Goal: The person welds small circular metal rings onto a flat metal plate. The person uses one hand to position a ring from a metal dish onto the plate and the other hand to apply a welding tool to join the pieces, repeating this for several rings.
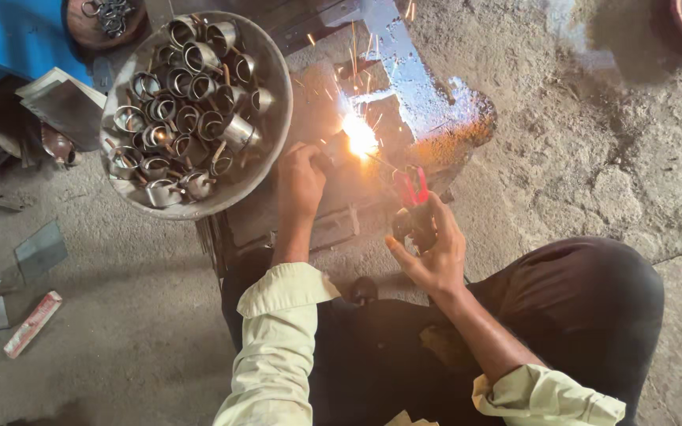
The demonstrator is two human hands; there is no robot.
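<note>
My left hand (300,180) is closed on a small dark metal piece (333,146) and holds it on a metal work plate (333,213) on the floor. My right hand (429,244) grips a welding electrode holder (410,197) with red jaws. Its thin rod runs up-left to the piece. A bright arc (359,136) burns at the rod's tip, throwing sparks upward and a blue glow over the floor. Both sleeves are pale yellow-green and rolled up.
A round metal basin (274,79) full of several short metal rings and cups stands left of the arc. A blue object (17,35) lies at the top left, flat metal scraps (41,248) and a red-white packet (33,323) at the left. My dark-trousered knee (593,292) is at the right.
</note>
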